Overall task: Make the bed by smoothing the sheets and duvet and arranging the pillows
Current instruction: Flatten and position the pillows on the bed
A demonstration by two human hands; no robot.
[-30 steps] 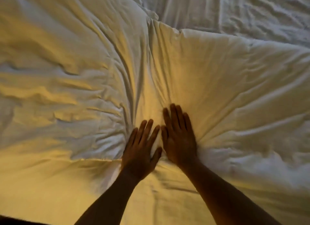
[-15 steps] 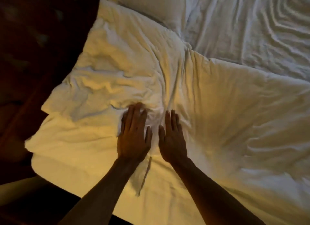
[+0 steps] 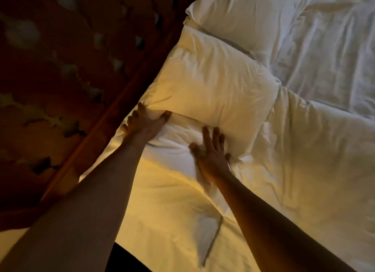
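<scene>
A white pillow (image 3: 213, 83) lies at the head of the bed, with a second pillow (image 3: 243, 14) beyond it. My left hand (image 3: 143, 122) grips the near pillow's left corner by the wooden headboard, thumb on the pillow's near edge and fingers curled round the corner. My right hand (image 3: 211, 153) lies flat with spread fingers and presses on the bunched white bedding against that pillow's near edge. The crumpled white duvet (image 3: 316, 154) covers the right side of the bed. A smoother sheet (image 3: 162, 202), lit yellow, lies between my forearms.
The dark wooden headboard rail (image 3: 113, 109) runs diagonally along the left side of the bed, with a dim patterned wall (image 3: 50, 68) behind it. A fold of fabric (image 3: 209, 237) sticks up from the sheet near my right forearm.
The view has swung toward the head of the bed. Both hands left the wrinkled duvet and moved up to the near pillow, spreading apart; the left now grips its corner.
</scene>
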